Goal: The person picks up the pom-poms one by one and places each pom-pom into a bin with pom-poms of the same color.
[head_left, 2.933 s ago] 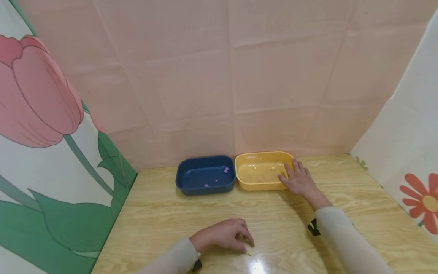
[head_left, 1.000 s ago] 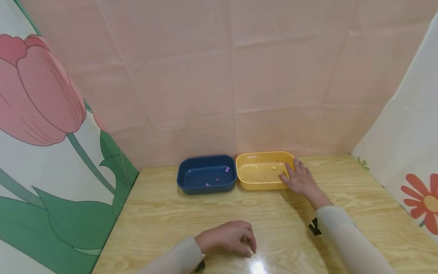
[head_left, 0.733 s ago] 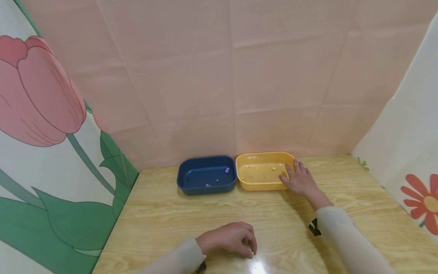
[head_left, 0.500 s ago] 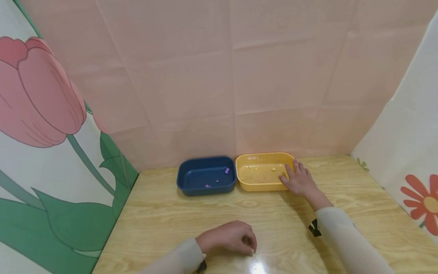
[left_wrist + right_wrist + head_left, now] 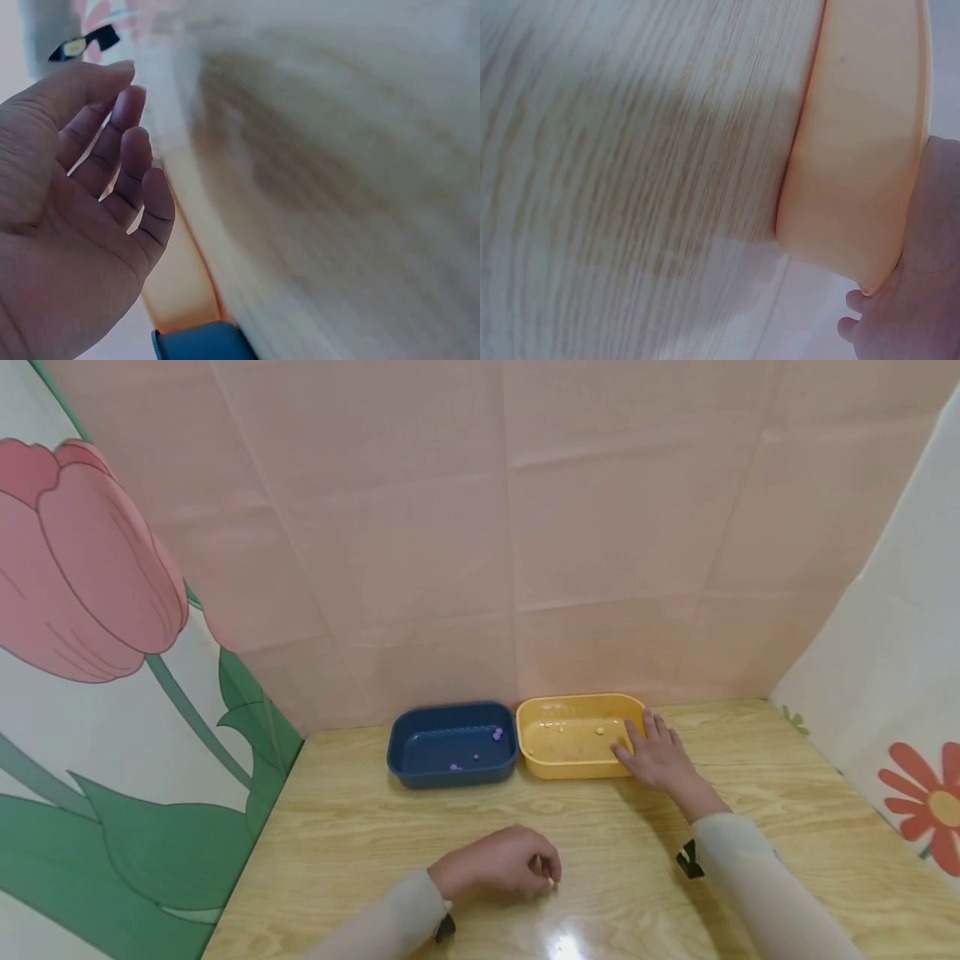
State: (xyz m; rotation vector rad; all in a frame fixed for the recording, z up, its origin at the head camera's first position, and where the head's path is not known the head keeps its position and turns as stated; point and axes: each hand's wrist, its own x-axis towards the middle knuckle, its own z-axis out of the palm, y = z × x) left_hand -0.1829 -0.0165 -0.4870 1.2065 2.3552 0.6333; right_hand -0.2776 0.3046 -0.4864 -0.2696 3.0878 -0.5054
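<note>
In the head view my left hand [image 5: 504,862], low over the front of the table, pinches a small yellow piece [image 5: 553,882] between thumb and fingertip; its exact kind is too small to tell. The left wrist view shows the hand [image 5: 82,187] with fingers curved, but the piece is hidden there. My right hand [image 5: 660,758] rests on the right end of the yellow tray [image 5: 577,770], fingers spread and fairly straight across the rim. Several small yellow pieces [image 5: 600,731] lie inside that tray. In the right wrist view the tray's outer wall [image 5: 855,150] is beside the hand [image 5: 915,300].
Left of the yellow tray, close against it, stands a dark blue tray [image 5: 450,777] with several small purple pieces [image 5: 497,734]. Both are at the back of the wood-grain table [image 5: 360,835], before a pink backdrop [image 5: 390,543]. Flower-printed panels [image 5: 112,727] flank the sides.
The small yellow piece lay on the table by my left fingertips; now the left hand pinches it and has moved slightly up toward the trays. The right hand stays on the yellow tray.
</note>
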